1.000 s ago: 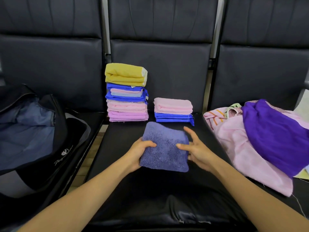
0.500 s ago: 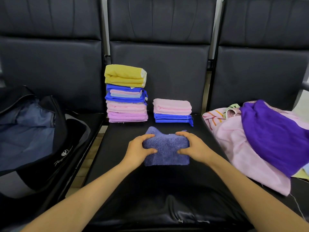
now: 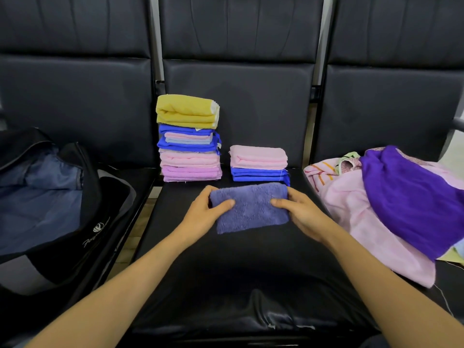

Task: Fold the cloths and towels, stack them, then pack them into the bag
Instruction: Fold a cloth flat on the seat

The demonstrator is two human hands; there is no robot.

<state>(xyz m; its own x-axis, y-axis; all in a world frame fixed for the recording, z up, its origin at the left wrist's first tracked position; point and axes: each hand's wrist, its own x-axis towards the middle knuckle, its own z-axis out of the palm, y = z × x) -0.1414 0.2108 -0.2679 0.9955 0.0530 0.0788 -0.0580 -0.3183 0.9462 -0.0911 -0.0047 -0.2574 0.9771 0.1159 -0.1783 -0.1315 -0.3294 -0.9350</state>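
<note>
Now both hands grip the folded blue-grey towel.

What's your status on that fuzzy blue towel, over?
Left grip and right grip holding folded slate-blue terry towel by its ends. Short pink-and-blue stack just behind. Nothing seen between them.

The towel is a plain dusty blue-violet. At the seat's back edge, the tall stack runs yellow, royal blue, pink, pale blue, pink, then lilac. The short stack is pink over royal blue. The pile is pink and deep purple, with an orange-and-yellow striped cloth. The bag is black, lined blue. The seat is black.
</note>
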